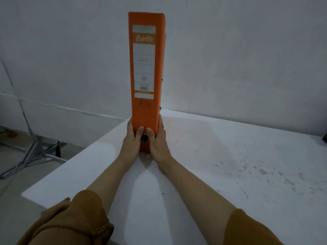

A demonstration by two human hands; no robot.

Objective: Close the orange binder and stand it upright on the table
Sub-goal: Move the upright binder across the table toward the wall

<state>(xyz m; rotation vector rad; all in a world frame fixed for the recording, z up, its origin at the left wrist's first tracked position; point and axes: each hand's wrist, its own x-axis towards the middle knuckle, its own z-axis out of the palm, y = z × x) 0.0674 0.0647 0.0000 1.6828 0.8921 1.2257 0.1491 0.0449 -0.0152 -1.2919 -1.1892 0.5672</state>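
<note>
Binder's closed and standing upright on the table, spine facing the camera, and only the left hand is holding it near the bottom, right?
Not quite. The head view shows both hands on the orange binder: left hand and right hand clasp its base. The rest holds: closed, upright on the table, spine toward camera.

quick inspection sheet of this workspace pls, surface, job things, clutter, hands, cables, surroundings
surface: white table, scuffed and speckled with dark marks on its right part
job's things: orange binder closed, standing upright on the table, spine with white label facing the camera
clutter: a dark object cut off at the right edge, cannot tell what it is
grippers: left hand and right hand clasp the binder's lower end from either side, thumbs on the spine beside the finger hole
cables: nothing seen
surroundings: plain white wall behind the table; metal stand legs on the floor to the left; brown sleeves on both arms
</note>
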